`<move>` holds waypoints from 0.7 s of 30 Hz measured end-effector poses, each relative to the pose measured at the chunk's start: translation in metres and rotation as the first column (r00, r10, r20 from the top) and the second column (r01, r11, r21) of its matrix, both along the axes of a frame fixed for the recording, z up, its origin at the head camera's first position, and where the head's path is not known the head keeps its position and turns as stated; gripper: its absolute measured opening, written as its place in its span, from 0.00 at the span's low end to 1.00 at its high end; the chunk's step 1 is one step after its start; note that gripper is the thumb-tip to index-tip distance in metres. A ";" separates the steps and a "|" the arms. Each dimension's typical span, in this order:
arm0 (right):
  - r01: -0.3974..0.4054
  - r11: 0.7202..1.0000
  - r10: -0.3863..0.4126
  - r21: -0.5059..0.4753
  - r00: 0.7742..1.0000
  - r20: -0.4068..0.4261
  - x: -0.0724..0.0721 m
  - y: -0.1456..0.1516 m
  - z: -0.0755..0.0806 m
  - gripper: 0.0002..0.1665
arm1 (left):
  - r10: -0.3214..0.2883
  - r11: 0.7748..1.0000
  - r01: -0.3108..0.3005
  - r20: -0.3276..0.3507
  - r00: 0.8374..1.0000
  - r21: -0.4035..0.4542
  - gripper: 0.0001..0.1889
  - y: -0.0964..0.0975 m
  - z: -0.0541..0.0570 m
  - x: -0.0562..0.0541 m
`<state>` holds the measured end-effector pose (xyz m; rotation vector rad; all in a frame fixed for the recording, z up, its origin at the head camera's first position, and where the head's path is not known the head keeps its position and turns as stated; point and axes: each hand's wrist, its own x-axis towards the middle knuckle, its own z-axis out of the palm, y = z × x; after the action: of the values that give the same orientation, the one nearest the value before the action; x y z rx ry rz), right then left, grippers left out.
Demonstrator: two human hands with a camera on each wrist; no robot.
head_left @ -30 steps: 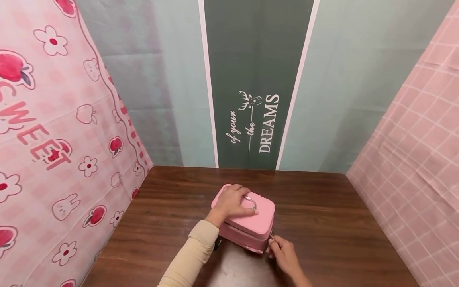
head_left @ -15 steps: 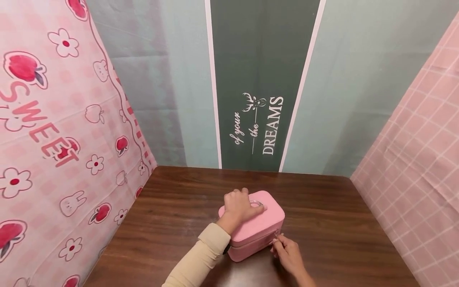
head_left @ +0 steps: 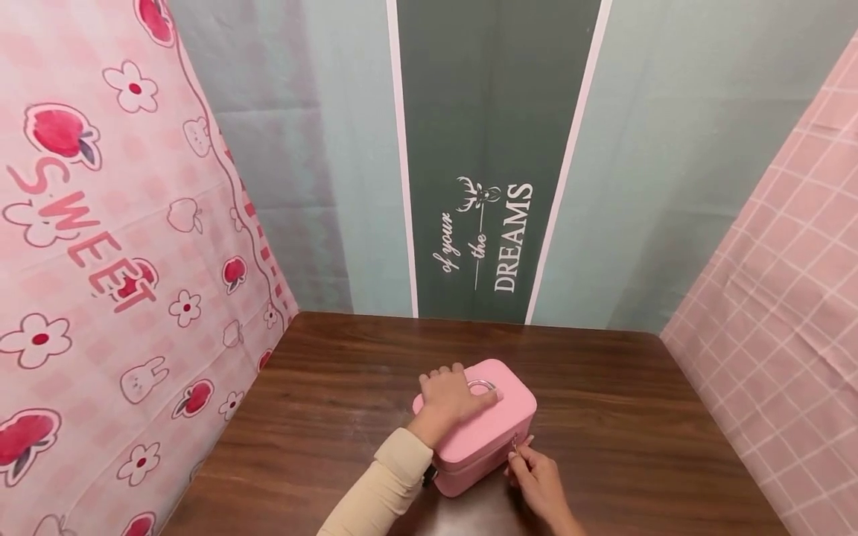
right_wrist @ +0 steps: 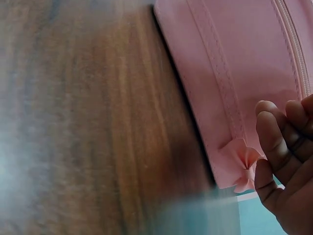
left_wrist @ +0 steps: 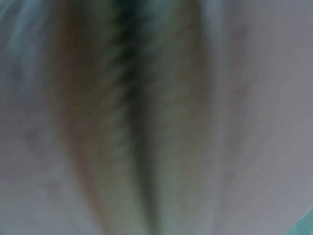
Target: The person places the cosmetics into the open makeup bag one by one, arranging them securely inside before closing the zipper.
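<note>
A pink zip-up case with rounded corners stands upright on the brown wooden table. My left hand grips its top, thumb lying on the lid beside the silver ring handle and fingers bent over the far left edge. Low on the side facing right, my right hand pinches the small metal zipper pull. The right wrist view has that hand's curled fingers against the case wall, near a pink bow. Blurred zipper teeth fill the middle of the left wrist view.
The table ends at a back edge against a grey-green curtain with white lettering. Pink fabric with apples and flowers hangs on the left, and a pink checked cloth on the right.
The case has turned counterclockwise and shifted slightly right and nearer, mostly in the first half second. Both hands have stayed on it, the right one still at the zipper pull.
</note>
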<state>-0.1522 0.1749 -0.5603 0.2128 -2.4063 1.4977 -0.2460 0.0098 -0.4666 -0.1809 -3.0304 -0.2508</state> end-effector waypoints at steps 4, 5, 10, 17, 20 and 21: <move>-0.005 1.000 0.005 -0.001 0.999 0.043 0.003 0.000 -0.003 0.18 | -0.253 0.955 0.255 -0.035 0.967 0.151 0.43 -0.010 -0.008 -0.001; -0.004 1.000 0.004 0.000 0.999 0.047 0.003 0.000 -0.003 0.18 | -0.328 0.929 0.333 -0.054 0.943 0.159 0.41 -0.012 -0.009 -0.002; 0.000 1.000 0.002 -0.026 0.999 0.045 0.003 -0.002 -0.004 0.16 | -0.607 0.786 0.614 -0.097 0.789 0.069 0.37 -0.020 -0.011 0.000; -0.026 0.999 0.026 -0.040 1.000 0.009 0.003 -0.005 -0.004 0.17 | -0.642 0.764 0.645 -0.088 0.762 0.016 0.41 -0.022 -0.011 0.005; -0.031 0.999 0.031 -0.035 1.000 0.000 0.002 -0.006 -0.005 0.17 | -0.620 0.780 0.625 -0.098 0.778 0.023 0.39 -0.021 -0.011 0.006; -0.028 0.999 0.028 -0.030 1.000 -0.005 0.001 -0.006 -0.004 0.17 | -0.609 0.789 0.614 -0.108 0.786 0.024 0.39 -0.021 -0.011 0.007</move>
<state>-0.1507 0.1691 -0.5646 0.2437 -2.3850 1.5431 -0.2392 -0.0115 -0.4780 -1.1459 -2.7571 -0.3582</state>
